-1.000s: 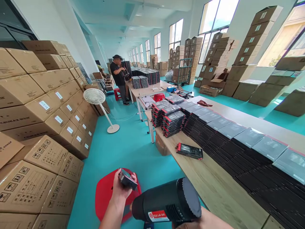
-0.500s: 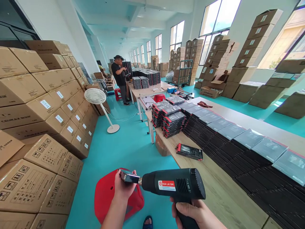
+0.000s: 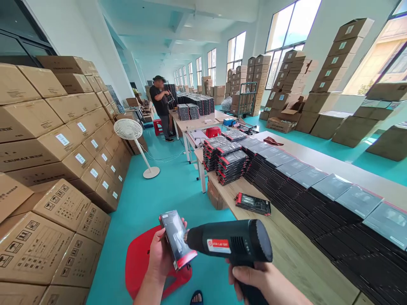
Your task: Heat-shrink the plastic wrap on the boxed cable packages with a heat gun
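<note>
My left hand grips a flat black and red retail box in clear film, its broad face tilted toward me. In my right hand is a dark heat gun with a red and white label, held by its handle. Its nozzle points left at the box's right edge; whether it touches the film I cannot tell. Below the box is a red plastic stool. Close to the heat gun, a similar black and red package lies on the wooden table.
Stacked packages and a long row of film-topped black boxes fill much of the table. Cartons line the left, with a white fan beside them. A person stands at a farther table.
My left hand has turned the box from nearly edge-on so its broad face shows. The heat gun has shifted slightly left and up.
</note>
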A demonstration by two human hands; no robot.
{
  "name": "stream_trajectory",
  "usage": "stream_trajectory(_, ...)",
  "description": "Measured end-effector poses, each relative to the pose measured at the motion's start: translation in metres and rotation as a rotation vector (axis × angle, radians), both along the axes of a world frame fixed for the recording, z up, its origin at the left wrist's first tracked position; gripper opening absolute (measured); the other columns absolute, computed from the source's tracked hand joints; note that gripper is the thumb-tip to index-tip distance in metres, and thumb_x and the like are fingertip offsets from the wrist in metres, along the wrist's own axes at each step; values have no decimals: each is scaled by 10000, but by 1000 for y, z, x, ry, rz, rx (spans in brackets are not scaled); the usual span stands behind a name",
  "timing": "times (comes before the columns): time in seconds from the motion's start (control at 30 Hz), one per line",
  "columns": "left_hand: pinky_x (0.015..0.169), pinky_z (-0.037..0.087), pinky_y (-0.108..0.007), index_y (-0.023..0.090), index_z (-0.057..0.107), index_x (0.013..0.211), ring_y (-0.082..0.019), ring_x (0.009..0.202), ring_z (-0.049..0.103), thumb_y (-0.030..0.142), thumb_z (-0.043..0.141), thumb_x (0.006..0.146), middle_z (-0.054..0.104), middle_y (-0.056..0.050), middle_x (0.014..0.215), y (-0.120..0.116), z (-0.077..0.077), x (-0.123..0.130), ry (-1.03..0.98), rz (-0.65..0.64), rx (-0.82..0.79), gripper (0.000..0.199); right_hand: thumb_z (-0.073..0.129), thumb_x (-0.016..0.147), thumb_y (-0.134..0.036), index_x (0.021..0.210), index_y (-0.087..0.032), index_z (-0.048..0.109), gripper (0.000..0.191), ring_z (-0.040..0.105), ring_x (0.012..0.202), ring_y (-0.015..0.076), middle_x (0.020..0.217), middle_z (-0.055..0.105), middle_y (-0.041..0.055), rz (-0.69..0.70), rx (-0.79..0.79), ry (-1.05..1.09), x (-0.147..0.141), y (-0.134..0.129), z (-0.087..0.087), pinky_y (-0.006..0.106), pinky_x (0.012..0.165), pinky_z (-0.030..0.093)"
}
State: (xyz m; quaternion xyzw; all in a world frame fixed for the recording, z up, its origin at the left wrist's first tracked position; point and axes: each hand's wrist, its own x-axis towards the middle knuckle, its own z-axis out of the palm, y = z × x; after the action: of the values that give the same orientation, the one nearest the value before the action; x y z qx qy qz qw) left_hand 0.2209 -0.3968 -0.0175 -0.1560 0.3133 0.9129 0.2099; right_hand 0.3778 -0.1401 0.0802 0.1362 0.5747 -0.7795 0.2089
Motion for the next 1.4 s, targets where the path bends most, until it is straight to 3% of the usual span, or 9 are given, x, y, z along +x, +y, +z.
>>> stream_trajectory(0.27,778,592,-456,76,608,1298,-348,876,747,501,611,870,733,-235,1127,-5,10,22,-50,-364,-175,603,724,720,-420,923,-157,642,342,595,593,156,740,672,26,-78,-65,89,-41,0,20,269,527,460)
stream_trajectory(0.43,697,601,-480,149,648,1236,-346,774,755,549,617,853,783,-152,900,-9,10,20,-121,-309,-184,555,671,669,-232,617,-184,639,77,504,474,122,541,599,-23,354,136,134,-36,-8,40,256,472,401)
stream_trajectory(0.57,632,594,-459,114,681,1150,-344,707,746,588,613,838,774,-152,797,-14,16,18,-115,-280,-256,571,692,701,-313,774,-175,644,164,560,539,141,659,630,-8,137,92,103,-34,-4,33,265,492,432)
stream_trajectory(0.7,711,593,-424,98,679,1160,-339,867,745,554,618,848,775,-187,981,-13,17,16,-63,-178,-230,556,709,735,-424,920,-150,631,339,590,599,158,758,649,24,-55,29,60,-36,-4,17,285,524,456)
stream_trajectory(0.83,718,591,-434,77,690,1139,-329,807,746,523,591,871,782,-172,917,-9,16,12,-50,-155,-194,529,729,700,-445,871,-146,624,361,573,570,158,703,647,26,40,7,40,-27,-13,8,290,523,441)
stream_trajectory(0.97,733,595,-439,95,678,1179,-323,801,746,509,597,872,786,-152,904,-6,17,9,-33,-108,-198,522,723,692,-458,907,-172,624,372,573,602,162,734,630,10,-85,10,25,-17,-19,4,287,536,446)
stream_trajectory(1.1,758,595,-448,98,659,1211,-324,817,748,468,601,882,785,-144,886,-5,16,8,-41,-114,-177,499,696,703,-420,809,-158,630,290,546,558,153,655,623,17,67,37,13,-17,-18,5,290,543,413)
stream_trajectory(1.27,632,594,-452,89,674,1177,-342,727,746,536,605,860,776,-177,863,-3,8,9,-70,-281,-260,552,682,729,-447,913,-173,611,337,560,602,157,726,616,9,-143,24,113,-48,-21,15,291,557,446)
stream_trajectory(1.4,666,603,-454,111,668,1188,-335,757,750,516,630,848,781,-153,880,-2,9,7,-105,-264,-263,531,686,667,-304,708,-184,621,142,543,523,148,628,602,-10,161,76,148,-52,-14,36,277,496,426)
